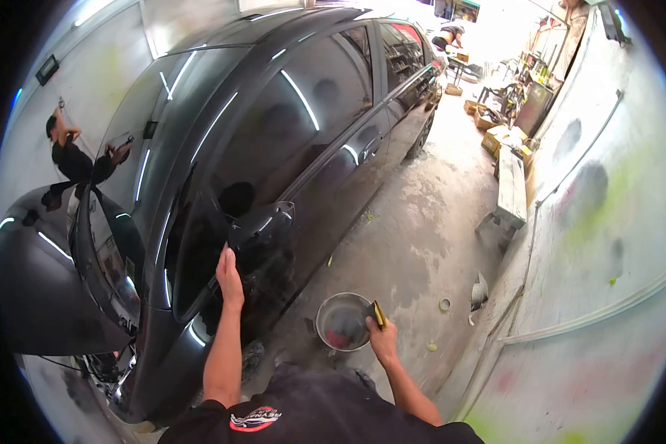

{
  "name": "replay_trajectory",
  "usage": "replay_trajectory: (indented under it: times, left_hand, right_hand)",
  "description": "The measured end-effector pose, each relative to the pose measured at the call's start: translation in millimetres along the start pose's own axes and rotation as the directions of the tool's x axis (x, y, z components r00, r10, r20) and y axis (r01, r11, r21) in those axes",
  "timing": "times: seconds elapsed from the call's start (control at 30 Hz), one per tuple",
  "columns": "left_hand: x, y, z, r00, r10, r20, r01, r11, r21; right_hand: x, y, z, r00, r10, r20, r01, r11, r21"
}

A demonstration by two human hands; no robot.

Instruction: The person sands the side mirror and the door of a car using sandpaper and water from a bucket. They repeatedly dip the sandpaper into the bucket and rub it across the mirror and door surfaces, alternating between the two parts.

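Observation:
A glossy black car [325,137] fills the left and middle of the view. My left hand [229,275] is raised against the car's side by the black door mirror [263,220], its fingertips touching the mirror's lower edge; whether anything is in its palm is hidden. In my right hand [382,337] is a thin yellow and dark pad [379,314], held upright between thumb and fingers. Just left of that hand, a round bucket [343,299] stands on the floor with something red at its bottom.
Across the car, a co-worker [74,152] in dark clothes leans by the windshield. Another person [448,37] bends at the far end. A bench [510,189] and boxes [503,138] line the right wall. A small ring-shaped item [445,304] lies on the floor.

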State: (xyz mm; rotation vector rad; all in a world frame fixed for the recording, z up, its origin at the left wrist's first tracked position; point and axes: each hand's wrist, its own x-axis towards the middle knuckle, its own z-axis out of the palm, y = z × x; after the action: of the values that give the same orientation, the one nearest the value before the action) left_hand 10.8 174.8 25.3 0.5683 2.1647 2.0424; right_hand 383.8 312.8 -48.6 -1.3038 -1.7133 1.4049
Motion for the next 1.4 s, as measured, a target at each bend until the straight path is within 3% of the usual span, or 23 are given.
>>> replay_trajectory:
  times: [0.07, 0.13, 0.17, 0.27, 0.47, 0.53, 0.6, 0.63, 0.73, 0.77, 0.87, 1.07, 1.17, 1.27, 1.4]
  left_hand:
    - [28, 10, 2, 0.999, -0.001, 0.053, 0.002, 1.000, -0.013]
    - [45, 20, -2, 0.965, -0.149, 0.216, 0.210, 0.931, -0.299]
    - [46, 25, -4, 0.951, -0.180, 0.251, 0.244, 0.937, -0.250]
    - [41, 11, -2, 0.975, -0.130, 0.180, 0.166, 0.966, -0.200]
    - [4, -22, -10, 0.988, -0.133, 0.083, 0.136, 0.990, -0.034]
    - [-13, -2, -3, 0.992, -0.121, -0.020, 0.121, 0.993, -0.008]
    - [-21, -24, -8, 0.999, -0.046, -0.030, 0.046, 0.999, 0.016]
    - [-27, -22, -6, 0.996, -0.079, -0.045, 0.076, 0.994, -0.079]
    - [-42, -14, -10, 0.998, -0.038, -0.043, 0.038, 0.999, 0.001]
    - [-45, -12, -11, 0.993, -0.113, -0.033, 0.111, 0.993, -0.039]
    - [-45, -21, -6, 0.992, -0.094, -0.085, 0.080, 0.984, -0.156]
    - [-10, -45, -20, 0.959, -0.277, 0.056, 0.282, 0.939, -0.194]
    - [-15, -26, -15, 0.948, -0.317, 0.024, 0.314, 0.923, -0.221]
    - [-25, -25, -13, 0.961, -0.275, -0.037, 0.249, 0.912, -0.326]
    - [-44, -5, -18, 0.984, -0.178, -0.007, 0.169, 0.945, -0.280]
  right_hand:
    - [1, -1, -2, 1.000, -0.012, -0.002, 0.011, 0.999, -0.035]
    - [-4, -8, -4, 1.000, -0.014, 0.001, 0.014, 0.997, -0.076]
    - [-3, -3, -2, 0.999, -0.034, -0.008, 0.033, 0.995, -0.092]
    - [-4, 3, 4, 1.000, -0.019, -0.004, 0.019, 0.999, -0.029]
    - [-5, -5, 10, 0.998, -0.027, 0.050, 0.032, 0.994, -0.102]
    - [-1, -2, 19, 0.997, -0.037, 0.065, 0.038, 0.999, -0.007]
    - [4, -2, 27, 0.995, -0.051, 0.088, 0.047, 0.998, 0.044]
    - [6, -3, 28, 0.994, -0.055, 0.095, 0.051, 0.998, 0.048]
    - [9, -19, 35, 0.989, -0.075, 0.127, 0.069, 0.996, 0.049]
    - [12, -19, 36, 0.986, -0.093, 0.139, 0.089, 0.995, 0.035]
    - [17, -22, 41, 0.982, -0.127, 0.140, 0.126, 0.992, 0.015]
    - [17, -17, 41, 0.980, -0.114, 0.165, 0.121, 0.992, -0.032]
    - [16, -15, 44, 0.981, -0.091, 0.172, 0.087, 0.996, 0.028]
    - [18, 0, 48, 0.979, -0.095, 0.181, 0.093, 0.996, 0.017]
    - [14, -21, 49, 0.973, -0.073, 0.218, 0.070, 0.997, 0.020]
